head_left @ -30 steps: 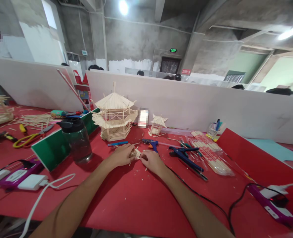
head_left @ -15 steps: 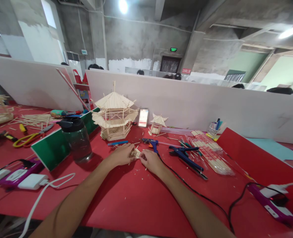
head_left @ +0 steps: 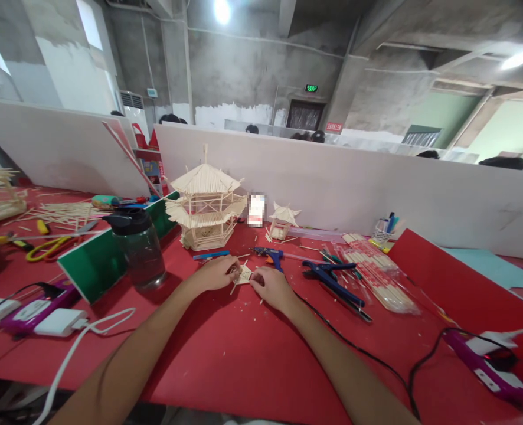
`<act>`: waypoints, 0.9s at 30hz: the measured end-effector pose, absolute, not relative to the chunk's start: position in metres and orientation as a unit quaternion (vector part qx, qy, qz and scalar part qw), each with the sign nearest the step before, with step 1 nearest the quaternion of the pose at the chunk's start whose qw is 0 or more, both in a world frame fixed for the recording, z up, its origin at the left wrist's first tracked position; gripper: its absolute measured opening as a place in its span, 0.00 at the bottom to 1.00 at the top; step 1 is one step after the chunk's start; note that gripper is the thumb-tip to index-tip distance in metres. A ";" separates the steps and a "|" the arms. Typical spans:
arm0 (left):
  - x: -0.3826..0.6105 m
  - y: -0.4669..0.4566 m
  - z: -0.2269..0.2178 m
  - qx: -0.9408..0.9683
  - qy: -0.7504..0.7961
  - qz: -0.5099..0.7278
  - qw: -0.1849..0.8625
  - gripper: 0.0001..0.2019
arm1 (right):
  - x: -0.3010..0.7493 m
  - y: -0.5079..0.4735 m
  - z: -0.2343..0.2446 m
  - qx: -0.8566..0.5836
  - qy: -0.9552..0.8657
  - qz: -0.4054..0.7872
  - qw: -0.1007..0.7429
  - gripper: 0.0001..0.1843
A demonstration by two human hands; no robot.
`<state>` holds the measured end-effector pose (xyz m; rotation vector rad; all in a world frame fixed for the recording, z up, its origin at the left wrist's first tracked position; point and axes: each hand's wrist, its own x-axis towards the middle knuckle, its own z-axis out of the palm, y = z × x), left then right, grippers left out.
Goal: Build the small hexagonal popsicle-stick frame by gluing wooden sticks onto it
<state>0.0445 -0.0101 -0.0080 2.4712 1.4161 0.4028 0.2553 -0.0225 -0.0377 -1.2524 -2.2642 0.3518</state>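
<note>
A small flat piece made of pale wooden sticks [head_left: 245, 275] lies low over the red table between my two hands. My left hand [head_left: 217, 273] is closed, its bent fingertips at the left edge of that piece, where a thin stick juts out below them. At the right edge, my right hand [head_left: 270, 284] pinches the piece between thumb and fingers; the exact contact is too small to make out. Just beyond my hands lie a blue glue gun [head_left: 270, 255] and a blue stick-shaped tool [head_left: 211, 255].
A large stick pagoda [head_left: 206, 221] and a small stick pavilion [head_left: 283, 221] stand behind, with a phone [head_left: 257, 209] between. A water bottle [head_left: 137, 251] is at left; blue cutters [head_left: 334, 283] and bagged sticks [head_left: 376, 274] lie right. A black cord [head_left: 345, 342] crosses the table.
My left fingers have shifted slightly, and more of the small stick piece shows. My right hand stays nearly still. At the far left edge, a co-worker's blurred hand has come into view.
</note>
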 end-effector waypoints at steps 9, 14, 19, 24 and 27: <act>0.045 -0.011 -0.008 0.841 0.513 0.113 0.129 0.16 | 0.251 -0.021 -0.040 -0.490 -0.826 0.121 0.249 0.04; 0.048 -0.011 -0.006 0.839 0.519 0.103 0.127 0.17 | 0.250 -0.020 -0.043 -0.493 -0.823 0.127 0.251 0.03; 0.051 -0.013 -0.001 0.825 0.542 0.088 0.133 0.17 | 0.252 -0.021 -0.040 -0.493 -0.820 0.136 0.257 0.03; 0.053 -0.016 0.000 0.826 0.542 0.089 0.125 0.16 | 0.259 -0.025 -0.029 -0.499 -0.826 0.146 0.218 0.02; 0.055 -0.018 -0.001 0.835 0.533 0.091 0.102 0.17 | 0.261 -0.028 -0.024 -0.509 -0.828 0.142 0.186 0.04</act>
